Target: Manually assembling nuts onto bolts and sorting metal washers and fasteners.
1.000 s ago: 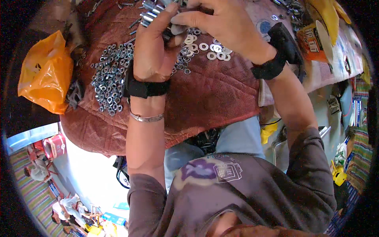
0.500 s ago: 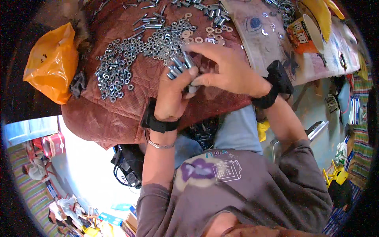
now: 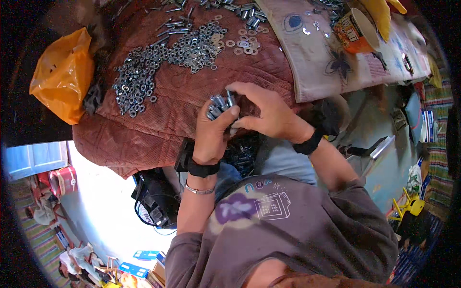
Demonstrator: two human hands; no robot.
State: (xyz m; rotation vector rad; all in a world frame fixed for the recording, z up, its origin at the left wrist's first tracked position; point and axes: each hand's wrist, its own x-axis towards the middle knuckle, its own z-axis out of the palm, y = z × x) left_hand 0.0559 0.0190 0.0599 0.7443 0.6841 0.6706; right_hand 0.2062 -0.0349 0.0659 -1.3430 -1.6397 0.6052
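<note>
A bunch of shiny metal bolts [image 3: 219, 106] stands upright in my left hand [image 3: 211, 134], its fingers wrapped round them and the thumb across the front. My right hand [image 3: 271, 113] curls against the right side of the bunch. Its index finger touches the top of one bolt [image 3: 230, 99], and its thumb is lower down near the left hand's fingers. The lower ends of the bolts are hidden by my hands. Beyond them on the brown quilted cloth [image 3: 192, 86] lie a spread of metal nuts [image 3: 137, 79] and a cluster of flat washers [image 3: 247, 43].
Metal sleeves [image 3: 252, 19] and thin rods [image 3: 177, 31] lie farther back. At the left is an orange plastic bag [image 3: 62, 74]. A paper cup [image 3: 355, 33] stands on the pale cloth [image 3: 312, 72] at the right. Dark metal parts [image 3: 242, 156] show below the cloth's near edge.
Both hands have come nearer to my body with the bolts, away from the nuts and washers. The left hand keeps its hold, and the right hand stays against the bunch.
</note>
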